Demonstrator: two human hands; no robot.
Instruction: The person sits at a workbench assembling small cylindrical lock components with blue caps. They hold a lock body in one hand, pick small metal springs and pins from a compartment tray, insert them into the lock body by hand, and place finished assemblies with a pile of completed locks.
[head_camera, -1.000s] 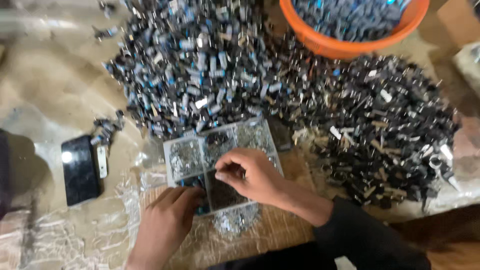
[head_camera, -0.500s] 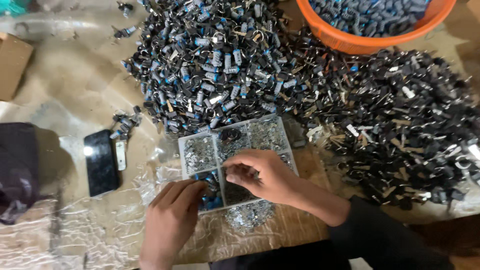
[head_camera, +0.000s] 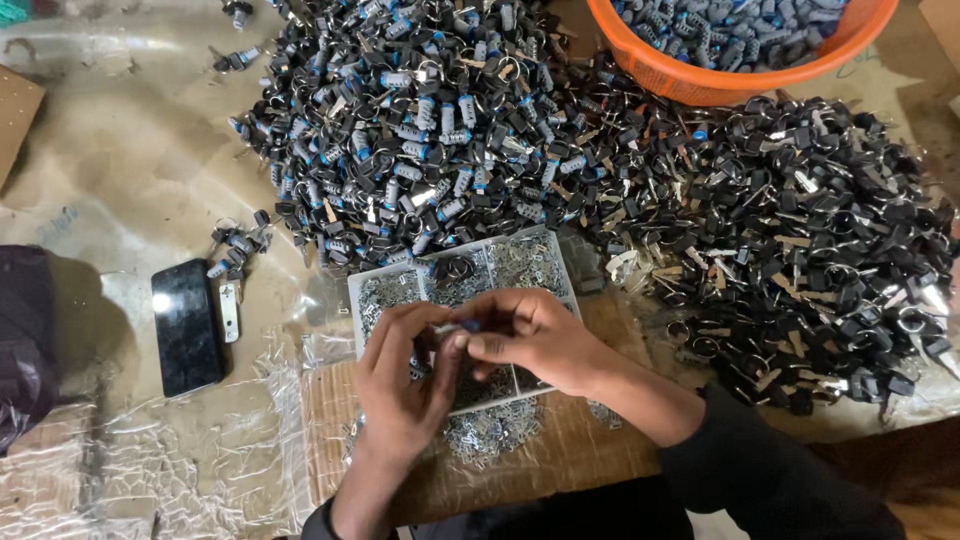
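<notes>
Two hands meet over the divided tray: left hand (head_camera: 405, 385) comes up from the near edge, right hand (head_camera: 530, 335) crosses in from the right, black sleeve (head_camera: 770, 480) behind it. Both sets of fingertips are pinched together on one small part (head_camera: 452, 330), dark with a touch of blue at its right end. It looks like a short barrel lying roughly left-to-right between the hands, though fingers hide most of it. It sits directly at the fingertips, just above the tray's middle divider; neither hand is clearly nearer.

Tray (head_camera: 362, 310): clear or white plastic, four compartments, thin walls. Far compartments hold fine silvery metal pieces, small and bright; one shows a few wire rings. Near compartments are mostly covered by the hands. More silvery bits (head_camera: 495, 435) are spilled on the wooden board (head_camera: 570, 450) just near of the tray.

Far left of tray: large heap of ribbed grey-and-blue cylinders with black caps and rings (head_camera: 420, 130). Right: heap of flat black-headed keys (head_camera: 800, 250), matte plastic and dull metal. Far right: orange plastic basin (head_camera: 700, 75) of grey parts. Left: black phone (head_camera: 187, 325), glossy, lying flat on crinkled clear film (head_camera: 200, 450).
</notes>
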